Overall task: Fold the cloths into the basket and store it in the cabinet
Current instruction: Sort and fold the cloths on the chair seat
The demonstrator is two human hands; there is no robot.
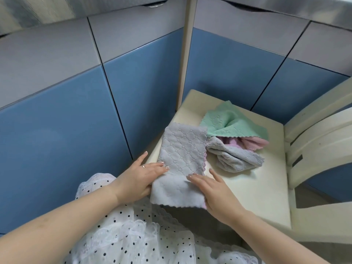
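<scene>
Head view: we see the left hand gripping the left edge of a grey quilted microfibre cloth on a cream chair seat, the right hand resting flat with straight fingers on it, beside a crumpled green, grey and pink cloth pile.

The pink cloth is mostly buried under the green cloth and a crumpled grey cloth. The left hand hides its thumb beneath the folded grey cloth. The chair's backrest is cut off at the right edge.
</scene>
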